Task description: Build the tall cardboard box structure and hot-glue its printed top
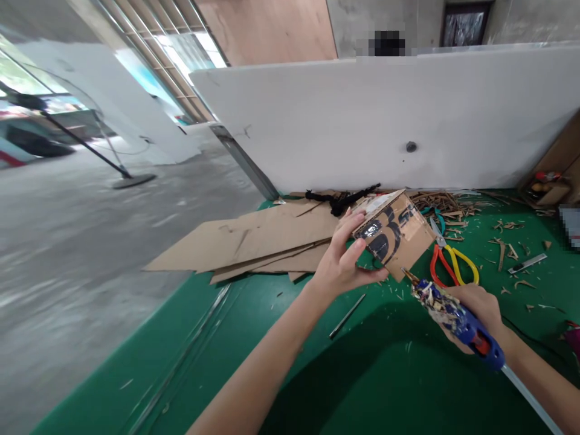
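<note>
My left hand grips a small cardboard box with black print, holding it tilted above the table. In my right hand is a blue hot glue gun, crusted with scraps near the front. A long glue stick sticks out of its back end. The nozzle tip points at the box's lower edge, very close to it; whether they touch I cannot tell. Just behind the gun lie scissors with one red and one yellow handle.
Flat cardboard sheets lie at the left on the green table. A thin metal rod rests in front of me. Cardboard scraps pile up by the white board. A utility knife lies at the right.
</note>
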The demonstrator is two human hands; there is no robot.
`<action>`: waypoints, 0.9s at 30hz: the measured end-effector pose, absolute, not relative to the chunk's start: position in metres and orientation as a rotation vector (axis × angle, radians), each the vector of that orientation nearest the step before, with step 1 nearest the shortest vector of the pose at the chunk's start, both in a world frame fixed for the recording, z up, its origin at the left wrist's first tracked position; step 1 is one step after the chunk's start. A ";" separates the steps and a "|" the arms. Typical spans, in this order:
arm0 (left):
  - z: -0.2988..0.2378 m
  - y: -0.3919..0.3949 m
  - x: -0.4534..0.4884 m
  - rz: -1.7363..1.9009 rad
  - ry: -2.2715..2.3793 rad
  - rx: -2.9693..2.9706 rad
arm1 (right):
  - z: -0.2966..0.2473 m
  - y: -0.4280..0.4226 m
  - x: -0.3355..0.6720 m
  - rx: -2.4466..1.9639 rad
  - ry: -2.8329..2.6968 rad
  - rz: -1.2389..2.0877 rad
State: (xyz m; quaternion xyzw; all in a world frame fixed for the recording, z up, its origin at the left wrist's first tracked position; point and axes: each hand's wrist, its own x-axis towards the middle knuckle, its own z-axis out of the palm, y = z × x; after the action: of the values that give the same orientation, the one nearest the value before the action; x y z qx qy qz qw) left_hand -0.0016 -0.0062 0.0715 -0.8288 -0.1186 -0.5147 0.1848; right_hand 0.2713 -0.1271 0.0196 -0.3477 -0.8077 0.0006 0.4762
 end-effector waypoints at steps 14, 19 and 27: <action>0.056 -0.001 -0.009 -1.274 -0.234 -2.422 | 0.007 -0.121 0.269 -0.864 -1.992 0.082; 0.054 -0.002 -0.008 -1.261 -0.246 -2.413 | 0.004 -0.119 0.268 -0.888 -1.991 0.077; 0.055 -0.002 -0.007 -1.250 -0.243 -2.401 | 0.002 -0.116 0.271 -0.884 -1.986 0.062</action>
State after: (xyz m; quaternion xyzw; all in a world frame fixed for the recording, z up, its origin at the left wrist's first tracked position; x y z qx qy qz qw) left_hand -0.0073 -0.0025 0.0549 -0.8637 -0.0874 -0.4496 0.2102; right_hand 0.2712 -0.1155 0.0018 -0.3598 -0.8085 0.0253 0.4650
